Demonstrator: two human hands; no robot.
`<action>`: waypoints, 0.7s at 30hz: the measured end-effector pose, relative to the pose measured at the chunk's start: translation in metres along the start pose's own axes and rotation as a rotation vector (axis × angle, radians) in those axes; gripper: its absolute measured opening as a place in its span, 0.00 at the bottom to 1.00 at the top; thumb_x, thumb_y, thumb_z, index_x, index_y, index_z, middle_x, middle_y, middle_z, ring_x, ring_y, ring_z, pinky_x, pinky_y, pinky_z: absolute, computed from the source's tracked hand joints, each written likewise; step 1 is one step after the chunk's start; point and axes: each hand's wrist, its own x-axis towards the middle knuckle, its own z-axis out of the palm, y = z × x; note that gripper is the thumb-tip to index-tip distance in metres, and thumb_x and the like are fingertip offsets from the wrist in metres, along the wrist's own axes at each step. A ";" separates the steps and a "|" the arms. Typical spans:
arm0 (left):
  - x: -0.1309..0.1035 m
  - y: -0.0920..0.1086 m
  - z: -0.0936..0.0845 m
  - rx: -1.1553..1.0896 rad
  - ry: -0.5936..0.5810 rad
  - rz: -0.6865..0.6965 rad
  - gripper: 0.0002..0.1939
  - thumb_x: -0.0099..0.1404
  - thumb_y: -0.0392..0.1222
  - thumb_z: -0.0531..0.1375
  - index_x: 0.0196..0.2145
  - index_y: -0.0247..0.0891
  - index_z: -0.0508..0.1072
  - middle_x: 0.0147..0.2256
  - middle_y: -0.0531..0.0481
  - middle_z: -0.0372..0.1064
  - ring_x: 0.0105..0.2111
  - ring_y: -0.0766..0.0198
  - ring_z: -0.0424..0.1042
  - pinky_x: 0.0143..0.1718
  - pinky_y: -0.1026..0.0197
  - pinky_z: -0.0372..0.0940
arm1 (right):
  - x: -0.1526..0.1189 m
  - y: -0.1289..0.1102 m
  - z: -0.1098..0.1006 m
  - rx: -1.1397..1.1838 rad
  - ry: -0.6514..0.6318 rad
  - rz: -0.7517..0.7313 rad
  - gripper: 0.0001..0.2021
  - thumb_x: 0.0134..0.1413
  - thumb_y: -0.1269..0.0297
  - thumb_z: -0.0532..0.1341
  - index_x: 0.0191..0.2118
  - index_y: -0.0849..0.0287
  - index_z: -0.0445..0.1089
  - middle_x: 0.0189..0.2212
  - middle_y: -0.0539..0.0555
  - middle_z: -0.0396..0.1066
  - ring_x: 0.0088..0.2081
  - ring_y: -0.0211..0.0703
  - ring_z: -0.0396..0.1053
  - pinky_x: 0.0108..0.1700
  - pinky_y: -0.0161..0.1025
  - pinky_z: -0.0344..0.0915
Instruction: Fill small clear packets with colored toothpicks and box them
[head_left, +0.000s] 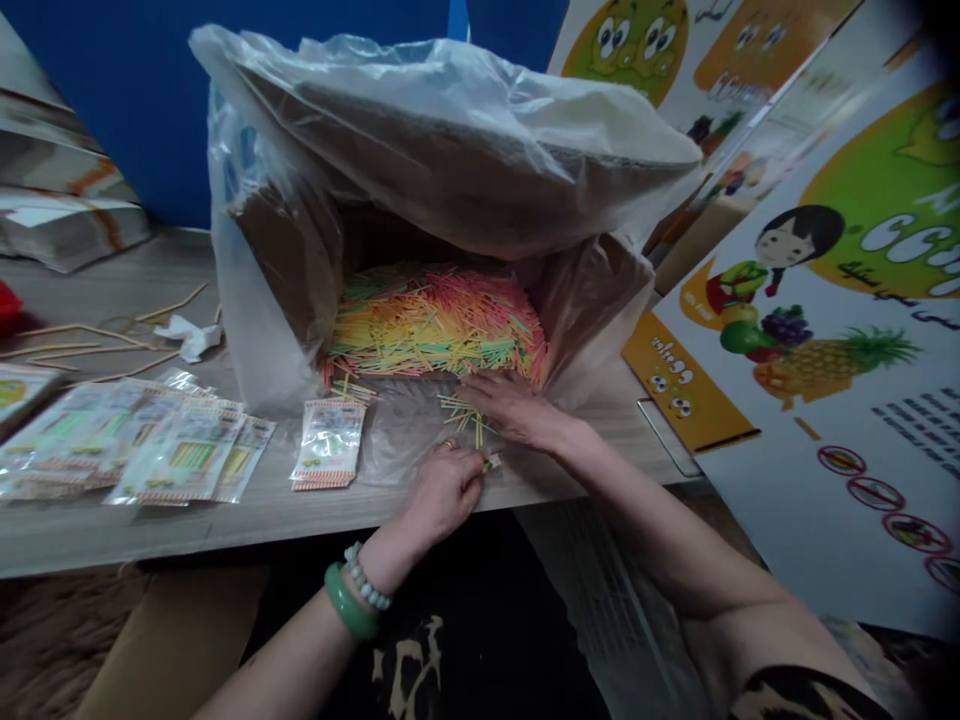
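Note:
A lined cardboard box lies open toward me, with a heap of thin pink, yellow and green sticks inside. At its front edge, my right hand lies palm down with fingers stretched over some loose sticks. Just below and left of it, my left hand is closed in a pinch; short stick ends poke out beside its thumb and fingertips. Left of that hand lies a small stack of clear packets with striped ends. More filled packets overlap on the table further left.
Clear plastic film drapes over the box. Rubber bands and a crumpled white scrap lie on the grey table. Bundled stacks stand at back left. Large printed cartons rise on the right.

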 end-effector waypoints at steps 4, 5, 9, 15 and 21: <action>0.002 0.002 -0.003 -0.080 -0.044 -0.062 0.10 0.58 0.29 0.54 0.21 0.39 0.64 0.25 0.51 0.68 0.30 0.61 0.65 0.38 0.57 0.57 | 0.015 -0.004 0.005 -0.105 -0.144 -0.209 0.38 0.45 0.83 0.56 0.64 0.54 0.60 0.67 0.55 0.58 0.69 0.48 0.50 0.70 0.54 0.37; 0.002 0.002 -0.004 -0.094 -0.052 -0.071 0.10 0.58 0.29 0.55 0.21 0.39 0.63 0.25 0.51 0.68 0.29 0.62 0.65 0.38 0.58 0.57 | 0.020 -0.004 0.006 -0.115 -0.148 -0.225 0.36 0.45 0.83 0.57 0.63 0.54 0.61 0.65 0.55 0.61 0.67 0.49 0.53 0.70 0.53 0.37; 0.003 0.003 -0.005 -0.113 -0.057 -0.099 0.10 0.56 0.28 0.55 0.20 0.38 0.62 0.24 0.52 0.68 0.29 0.63 0.66 0.39 0.58 0.56 | 0.036 -0.007 0.013 -0.128 -0.068 -0.193 0.22 0.49 0.79 0.57 0.51 0.57 0.70 0.52 0.58 0.72 0.57 0.53 0.64 0.65 0.53 0.49; 0.002 0.004 -0.005 -0.097 -0.065 -0.122 0.11 0.57 0.29 0.56 0.20 0.38 0.64 0.23 0.53 0.68 0.27 0.63 0.64 0.38 0.58 0.57 | 0.045 -0.002 0.023 -0.353 -0.002 -0.253 0.14 0.65 0.72 0.49 0.46 0.62 0.71 0.45 0.62 0.73 0.48 0.53 0.67 0.57 0.51 0.56; 0.002 0.005 -0.005 -0.095 -0.042 -0.130 0.11 0.56 0.28 0.57 0.20 0.38 0.65 0.22 0.53 0.68 0.27 0.62 0.64 0.38 0.58 0.57 | 0.049 0.006 0.020 -0.311 -0.079 -0.128 0.11 0.67 0.69 0.52 0.45 0.62 0.71 0.46 0.61 0.73 0.48 0.50 0.67 0.53 0.45 0.57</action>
